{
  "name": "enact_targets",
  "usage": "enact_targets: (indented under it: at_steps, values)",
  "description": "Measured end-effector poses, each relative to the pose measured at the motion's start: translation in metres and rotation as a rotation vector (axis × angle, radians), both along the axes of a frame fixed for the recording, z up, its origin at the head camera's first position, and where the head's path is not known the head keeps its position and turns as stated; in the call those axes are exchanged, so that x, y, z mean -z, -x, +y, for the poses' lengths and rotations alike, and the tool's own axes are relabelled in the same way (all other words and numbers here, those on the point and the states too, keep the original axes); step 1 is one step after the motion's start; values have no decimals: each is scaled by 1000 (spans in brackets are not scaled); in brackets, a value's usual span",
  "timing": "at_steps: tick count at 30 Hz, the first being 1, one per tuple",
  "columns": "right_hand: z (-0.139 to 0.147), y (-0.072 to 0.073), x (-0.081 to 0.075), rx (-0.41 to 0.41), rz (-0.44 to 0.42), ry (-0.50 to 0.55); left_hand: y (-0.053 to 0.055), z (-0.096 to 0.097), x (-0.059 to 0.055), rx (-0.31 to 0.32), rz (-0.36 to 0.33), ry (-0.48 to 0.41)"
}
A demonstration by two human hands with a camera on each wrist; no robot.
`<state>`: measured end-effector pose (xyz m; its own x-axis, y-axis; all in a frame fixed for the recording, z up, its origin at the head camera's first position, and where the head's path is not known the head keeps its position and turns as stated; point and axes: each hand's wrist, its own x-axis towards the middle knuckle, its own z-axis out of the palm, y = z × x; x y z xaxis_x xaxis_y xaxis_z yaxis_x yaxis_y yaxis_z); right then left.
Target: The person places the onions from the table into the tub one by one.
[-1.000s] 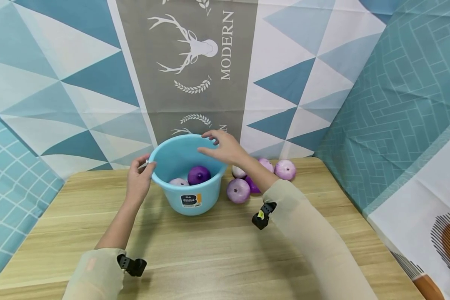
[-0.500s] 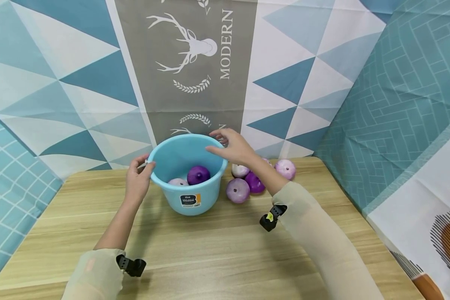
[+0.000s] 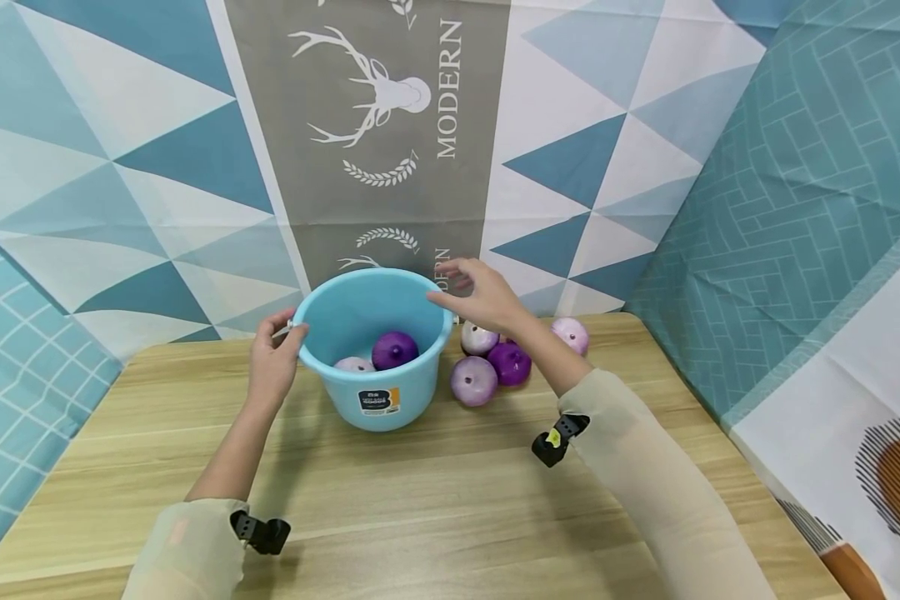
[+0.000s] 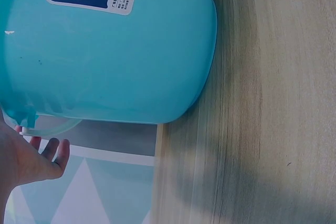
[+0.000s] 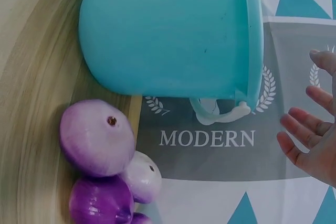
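Note:
A light blue bucket (image 3: 418, 393) stands upright on the wooden table. My left hand (image 3: 272, 358) holds its left rim, thumb at the edge and fingers by the handle's pivot; in the left wrist view those fingers curl near the white handle (image 4: 55, 129). Inside the bucket lie a dark purple onion (image 3: 395, 350) and a pale onion (image 3: 355, 364), partly hidden by the front wall. My right hand (image 3: 487, 297) hangs in the air just right of the rim, fingers spread and holding nothing. Below it sit a light purple onion (image 5: 97, 137), a dark purple onion (image 5: 102, 201) and a whitish onion (image 5: 143, 178).
Another pink onion (image 3: 571, 335) lies farther right, beyond my right forearm. Patterned cloth (image 3: 570, 108) hangs right behind the table's back edge. Teal brick-print cloth (image 3: 810, 192) borders the right side. The wooden tabletop (image 3: 390, 508) stretches in front of the bucket.
My right hand has moved right, from over the bucket's opening to just past its right rim. More of the onions beside the bucket shows. The left hand stays on the rim.

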<state>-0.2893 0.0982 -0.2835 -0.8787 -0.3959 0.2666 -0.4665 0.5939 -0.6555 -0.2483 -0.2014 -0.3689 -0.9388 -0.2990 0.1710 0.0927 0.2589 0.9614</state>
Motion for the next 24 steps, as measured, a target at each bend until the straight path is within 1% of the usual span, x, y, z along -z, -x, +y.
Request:
enact_targets:
  at_steps: [4,7,13,19,24]
  values:
    - [6,0,2,14,26,-11,0,0,0,1,-2,1]
    - [10,0,4,21,30,-17,0,0,0,3,-3,-5]
    - [15,-1,9,33,19,-14,-1,0,0,5,-4,-15]
    - [21,-1,14,39,16,-22,-1,0,-1,6,-8,-2]
    - [24,-2,17,42,-3,-19,0,0,-1,0,-15,6]
